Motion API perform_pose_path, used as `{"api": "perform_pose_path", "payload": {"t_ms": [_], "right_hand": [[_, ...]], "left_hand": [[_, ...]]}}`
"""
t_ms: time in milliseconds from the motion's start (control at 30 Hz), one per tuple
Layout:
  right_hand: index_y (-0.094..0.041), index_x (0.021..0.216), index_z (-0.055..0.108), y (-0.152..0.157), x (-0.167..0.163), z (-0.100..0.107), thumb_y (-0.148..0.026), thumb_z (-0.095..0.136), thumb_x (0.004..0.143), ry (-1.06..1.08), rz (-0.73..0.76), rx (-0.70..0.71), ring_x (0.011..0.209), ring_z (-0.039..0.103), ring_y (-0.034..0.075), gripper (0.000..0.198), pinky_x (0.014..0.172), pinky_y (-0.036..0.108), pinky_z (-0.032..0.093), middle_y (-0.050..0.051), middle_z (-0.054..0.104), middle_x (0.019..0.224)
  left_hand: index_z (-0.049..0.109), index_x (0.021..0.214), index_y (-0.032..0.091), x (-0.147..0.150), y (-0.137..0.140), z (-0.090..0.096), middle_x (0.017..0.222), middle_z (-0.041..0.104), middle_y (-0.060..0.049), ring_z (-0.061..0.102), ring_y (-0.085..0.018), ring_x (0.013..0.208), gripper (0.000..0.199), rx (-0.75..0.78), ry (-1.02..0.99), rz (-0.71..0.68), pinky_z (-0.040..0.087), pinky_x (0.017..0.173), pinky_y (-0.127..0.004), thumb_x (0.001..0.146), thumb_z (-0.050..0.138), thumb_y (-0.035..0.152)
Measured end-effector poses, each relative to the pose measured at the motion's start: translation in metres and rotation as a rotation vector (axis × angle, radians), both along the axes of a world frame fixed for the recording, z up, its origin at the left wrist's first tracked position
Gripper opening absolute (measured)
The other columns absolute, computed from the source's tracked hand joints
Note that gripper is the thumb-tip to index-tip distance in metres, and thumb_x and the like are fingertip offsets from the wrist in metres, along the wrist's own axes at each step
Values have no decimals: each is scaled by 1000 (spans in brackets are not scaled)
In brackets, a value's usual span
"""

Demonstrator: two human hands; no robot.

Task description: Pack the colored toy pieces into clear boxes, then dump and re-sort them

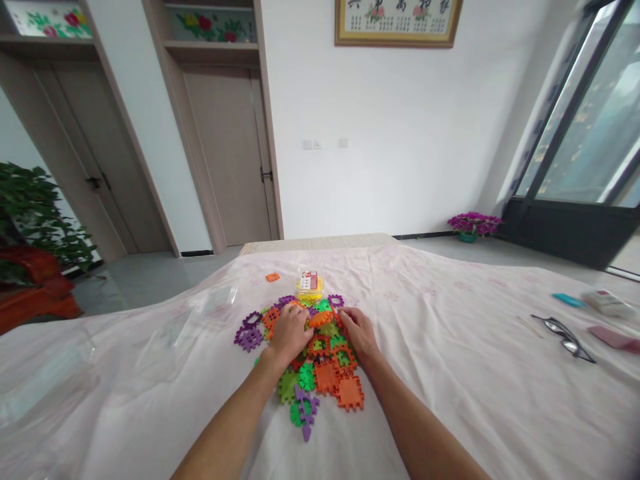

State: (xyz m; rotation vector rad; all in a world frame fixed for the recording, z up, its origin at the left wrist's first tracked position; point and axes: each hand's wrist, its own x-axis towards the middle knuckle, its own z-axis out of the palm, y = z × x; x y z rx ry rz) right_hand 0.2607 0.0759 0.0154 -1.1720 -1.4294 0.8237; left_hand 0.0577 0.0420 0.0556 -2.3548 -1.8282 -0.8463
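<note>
A heap of plastic interlocking building pieces [327,378] with toothed edges lies on the bed or table cover, in orange, green and purple. Over the heap's left side, my left hand [291,331] has its fingers curled at an orange building piece [321,320], which it seems to grip. My right hand [359,335] is at the right edge, its fingers bent together against orange-red pieces; its fingertips are too small to make out. A purple pointed piece [307,413] lies nearest me. Behind the hands stands a clear box [310,283] with yellow contents and a label.
One orange piece [273,277] lies apart, far left. Clear plastic packaging [175,337] spreads over the left of the pale cloth [430,313]. To the right lie eyeglasses [565,339], a dark pink case [615,337], a blue item [569,300] and a white pack [607,303].
</note>
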Motion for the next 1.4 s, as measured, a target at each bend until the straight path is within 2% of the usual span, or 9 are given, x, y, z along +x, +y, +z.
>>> {"api": "perform_pose_path", "payload": {"t_ms": [167, 300, 400, 533, 700, 967, 1133, 1233, 1400], "right_hand": [[-17, 97, 74, 0, -1, -2, -53, 56, 84, 13, -34, 22, 91, 66, 26, 42, 82, 35, 50, 7, 75, 95], [-18, 96, 74, -1, 0, 0, -51, 55, 85, 6, -34, 31, 91, 66, 26, 40, 82, 35, 50, 7, 75, 95], [-18, 95, 74, -1, 0, 3, -52, 55, 85, -1, -39, 32, 91, 66, 26, 40, 82, 35, 50, 7, 75, 94], [-19, 92, 75, 0, 0, 4, -53, 54, 84, -21, -51, 39, 91, 66, 26, 41, 83, 35, 50, 7, 75, 94], [-18, 92, 74, 2, 0, 1, -52, 53, 84, -38, -42, 29, 90, 66, 26, 40, 82, 35, 50, 6, 74, 92], [-19, 94, 75, 4, 0, -1, -52, 54, 85, -25, -37, 35, 91, 67, 26, 41, 84, 36, 50, 7, 75, 93], [-20, 90, 77, 0, 4, 5, -55, 50, 86, -3, -94, 9, 90, 67, 25, 44, 80, 33, 50, 3, 76, 91], [-22, 86, 76, 0, 6, 7, -53, 48, 86, 15, -167, -17, 88, 66, 25, 42, 77, 31, 49, 3, 76, 88], [-24, 85, 76, 3, 7, 5, -53, 46, 87, 22, -196, -10, 88, 66, 24, 42, 76, 30, 48, 3, 76, 88]], "left_hand": [[63, 82, 22, -18, -5, -3, 88, 68, -3, 63, -19, 84, 9, 7, -87, 170, 47, 81, -30, 83, 55, 18], [64, 90, 24, -40, -2, 0, 96, 72, -2, 66, -18, 91, 10, 32, -387, 338, 48, 85, -27, 86, 55, 27], [64, 103, 24, -58, 1, 4, 108, 73, -4, 67, -19, 100, 23, 37, -496, 425, 49, 90, -28, 93, 47, 35], [63, 120, 23, -76, -3, 6, 129, 66, -9, 59, -23, 123, 38, 12, -328, 410, 41, 106, -34, 95, 43, 43], [55, 137, 27, -82, -9, -1, 141, 57, -15, 56, -33, 125, 58, -214, -188, 587, 41, 102, -50, 94, 37, 59], [62, 131, 30, -34, -6, -15, 146, 54, -12, 50, -33, 133, 51, -285, -135, 437, 38, 105, -54, 93, 41, 56], [73, 111, 30, -17, -3, -6, 124, 70, -6, 63, -25, 115, 38, -259, -217, 203, 47, 95, -34, 93, 48, 51], [74, 108, 27, -16, 3, 4, 114, 73, -6, 65, -25, 109, 30, -211, -211, 235, 46, 95, -34, 91, 52, 40], [69, 117, 24, -12, 35, 13, 124, 69, -6, 62, -22, 115, 33, -119, -323, 316, 43, 101, -31, 88, 54, 25]]}}
